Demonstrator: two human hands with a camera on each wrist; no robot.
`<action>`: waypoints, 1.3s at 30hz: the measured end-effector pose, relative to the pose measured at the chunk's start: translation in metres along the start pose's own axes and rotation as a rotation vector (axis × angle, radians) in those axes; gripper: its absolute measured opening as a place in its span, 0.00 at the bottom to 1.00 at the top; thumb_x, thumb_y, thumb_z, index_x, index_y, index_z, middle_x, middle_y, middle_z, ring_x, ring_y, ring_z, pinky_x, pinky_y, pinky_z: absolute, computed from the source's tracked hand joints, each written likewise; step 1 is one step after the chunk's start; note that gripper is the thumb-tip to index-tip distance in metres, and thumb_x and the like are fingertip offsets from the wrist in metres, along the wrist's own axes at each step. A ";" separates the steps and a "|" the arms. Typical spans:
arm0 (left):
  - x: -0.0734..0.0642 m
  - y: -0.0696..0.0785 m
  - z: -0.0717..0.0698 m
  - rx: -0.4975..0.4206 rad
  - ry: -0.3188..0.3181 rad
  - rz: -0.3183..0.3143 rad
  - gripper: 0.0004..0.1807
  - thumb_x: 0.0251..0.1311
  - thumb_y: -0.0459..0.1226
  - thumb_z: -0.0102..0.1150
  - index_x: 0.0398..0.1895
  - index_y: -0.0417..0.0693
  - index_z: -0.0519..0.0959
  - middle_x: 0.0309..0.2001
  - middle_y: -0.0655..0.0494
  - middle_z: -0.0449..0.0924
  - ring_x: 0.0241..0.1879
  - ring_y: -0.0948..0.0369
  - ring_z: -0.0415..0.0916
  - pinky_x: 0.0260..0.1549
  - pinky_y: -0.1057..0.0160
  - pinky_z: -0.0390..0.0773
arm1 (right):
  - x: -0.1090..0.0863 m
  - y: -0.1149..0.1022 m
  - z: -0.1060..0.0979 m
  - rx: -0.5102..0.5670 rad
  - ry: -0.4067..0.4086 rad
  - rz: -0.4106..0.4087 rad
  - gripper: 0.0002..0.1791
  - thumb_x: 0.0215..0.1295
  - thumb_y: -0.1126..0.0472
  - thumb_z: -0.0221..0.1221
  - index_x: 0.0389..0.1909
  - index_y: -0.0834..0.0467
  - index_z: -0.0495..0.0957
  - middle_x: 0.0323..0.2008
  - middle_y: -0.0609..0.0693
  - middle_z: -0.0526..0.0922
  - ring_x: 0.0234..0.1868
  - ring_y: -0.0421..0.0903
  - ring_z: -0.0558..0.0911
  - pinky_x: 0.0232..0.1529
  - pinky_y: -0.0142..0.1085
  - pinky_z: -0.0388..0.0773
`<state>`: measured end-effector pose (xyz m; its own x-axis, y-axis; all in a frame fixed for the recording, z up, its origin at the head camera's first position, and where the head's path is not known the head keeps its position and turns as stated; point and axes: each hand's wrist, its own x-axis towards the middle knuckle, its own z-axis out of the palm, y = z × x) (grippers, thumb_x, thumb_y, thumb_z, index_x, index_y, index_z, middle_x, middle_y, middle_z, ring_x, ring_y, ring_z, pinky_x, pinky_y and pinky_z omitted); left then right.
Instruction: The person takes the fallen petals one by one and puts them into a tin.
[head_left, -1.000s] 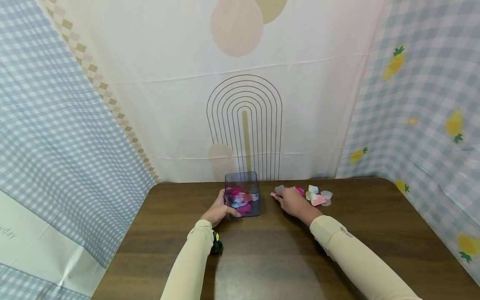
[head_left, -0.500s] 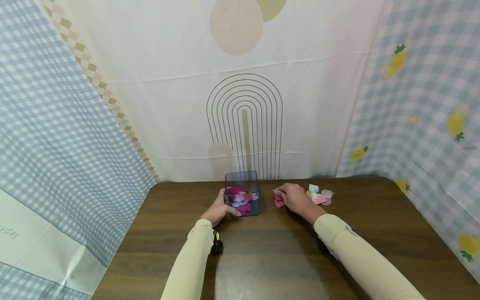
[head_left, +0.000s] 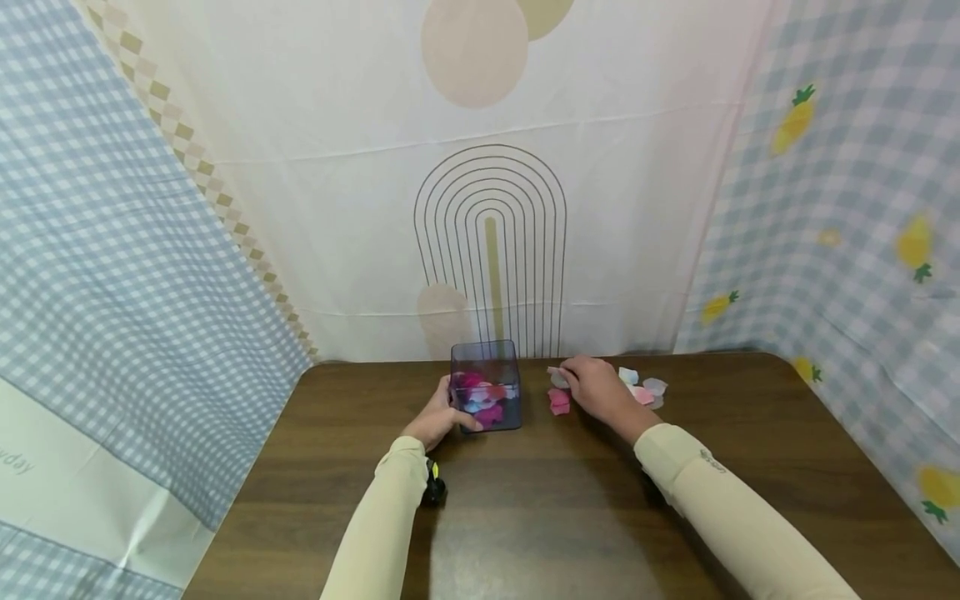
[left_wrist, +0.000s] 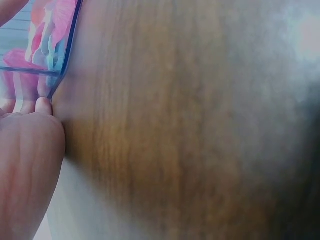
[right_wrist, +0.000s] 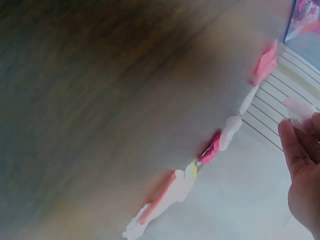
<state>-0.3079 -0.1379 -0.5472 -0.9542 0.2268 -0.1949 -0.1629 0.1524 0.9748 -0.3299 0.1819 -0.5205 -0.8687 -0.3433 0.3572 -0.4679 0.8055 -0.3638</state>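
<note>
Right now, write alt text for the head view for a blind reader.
A person's right hand pinches a pale pink petal-like piece over a wooden table, while the left hand grips a translucent bluish box of pink and white pieces. Loose pieces lie on both sides of the right hand; a white printed cloth hangs behind.

Head view looks down; close, seemingly tilted wrist views share tabletop [head_left: 517, 517].

Box [head_left: 483, 357] on table [head_left: 525, 508], near back edge; petals [head_left: 489, 400] inside. Loose petals [head_left: 558, 402] right of it. Curtain [head_left: 637, 208] behind.
</note>
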 end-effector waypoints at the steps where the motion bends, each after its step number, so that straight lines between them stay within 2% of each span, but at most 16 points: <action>1: 0.000 0.000 0.000 -0.002 -0.001 0.001 0.58 0.41 0.24 0.77 0.76 0.50 0.55 0.73 0.43 0.66 0.71 0.47 0.68 0.80 0.42 0.61 | 0.000 0.000 -0.001 0.002 0.008 -0.003 0.10 0.78 0.61 0.60 0.44 0.61 0.88 0.40 0.56 0.91 0.46 0.55 0.90 0.54 0.54 0.86; 9: -0.002 0.001 0.002 -0.014 -0.004 -0.001 0.57 0.41 0.23 0.77 0.75 0.51 0.56 0.73 0.43 0.66 0.70 0.48 0.70 0.79 0.43 0.63 | 0.004 -0.010 -0.010 0.033 0.084 -0.037 0.11 0.79 0.59 0.59 0.41 0.59 0.87 0.37 0.53 0.91 0.42 0.53 0.90 0.49 0.53 0.87; 17: -0.003 0.001 0.002 -0.010 0.002 0.002 0.56 0.41 0.24 0.77 0.74 0.51 0.56 0.73 0.43 0.67 0.70 0.48 0.71 0.78 0.43 0.64 | 0.025 -0.055 -0.026 0.077 0.174 -0.171 0.10 0.78 0.60 0.61 0.46 0.61 0.88 0.41 0.56 0.90 0.43 0.53 0.89 0.50 0.51 0.87; 21: -0.004 0.001 0.003 -0.005 0.010 0.004 0.56 0.41 0.24 0.77 0.74 0.50 0.57 0.72 0.42 0.68 0.69 0.47 0.72 0.78 0.43 0.65 | 0.036 -0.076 -0.027 0.099 0.205 -0.229 0.09 0.77 0.62 0.61 0.46 0.62 0.88 0.41 0.56 0.91 0.43 0.52 0.89 0.49 0.49 0.88; 24: -0.004 0.001 0.005 -0.005 0.010 0.000 0.57 0.41 0.24 0.77 0.75 0.49 0.56 0.72 0.42 0.67 0.69 0.47 0.71 0.78 0.44 0.64 | 0.040 -0.086 -0.026 0.107 0.207 -0.243 0.08 0.77 0.62 0.62 0.45 0.61 0.88 0.41 0.55 0.91 0.43 0.52 0.89 0.50 0.48 0.88; 27: -0.003 0.001 0.006 -0.008 0.008 0.003 0.57 0.40 0.24 0.78 0.75 0.48 0.56 0.73 0.42 0.67 0.70 0.47 0.70 0.79 0.43 0.63 | 0.042 -0.092 -0.026 0.099 0.188 -0.238 0.08 0.77 0.61 0.62 0.45 0.60 0.88 0.40 0.54 0.91 0.41 0.50 0.88 0.49 0.47 0.88; 31: -0.001 0.002 0.005 -0.012 0.003 0.011 0.57 0.40 0.24 0.78 0.75 0.48 0.55 0.73 0.42 0.67 0.70 0.47 0.70 0.79 0.43 0.64 | 0.046 -0.099 -0.025 0.088 0.121 -0.222 0.09 0.79 0.59 0.60 0.45 0.58 0.88 0.41 0.52 0.90 0.41 0.48 0.86 0.48 0.45 0.87; 35: 0.000 0.001 0.002 -0.013 0.006 0.009 0.58 0.40 0.24 0.78 0.76 0.49 0.55 0.73 0.43 0.67 0.69 0.48 0.71 0.79 0.43 0.64 | 0.057 -0.111 -0.020 0.076 -0.019 -0.204 0.10 0.80 0.58 0.59 0.45 0.57 0.88 0.41 0.51 0.90 0.42 0.46 0.86 0.50 0.45 0.87; 39: -0.001 0.001 0.001 -0.016 0.002 0.009 0.58 0.40 0.23 0.78 0.76 0.49 0.55 0.73 0.44 0.69 0.70 0.48 0.72 0.79 0.43 0.63 | 0.073 -0.122 -0.010 0.047 -0.197 -0.153 0.12 0.81 0.57 0.57 0.43 0.56 0.88 0.39 0.50 0.90 0.37 0.43 0.83 0.45 0.42 0.85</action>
<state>-0.3067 -0.1372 -0.5460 -0.9562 0.2260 -0.1860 -0.1584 0.1349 0.9781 -0.3345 0.0634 -0.4419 -0.8001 -0.5504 0.2386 -0.5993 0.7153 -0.3596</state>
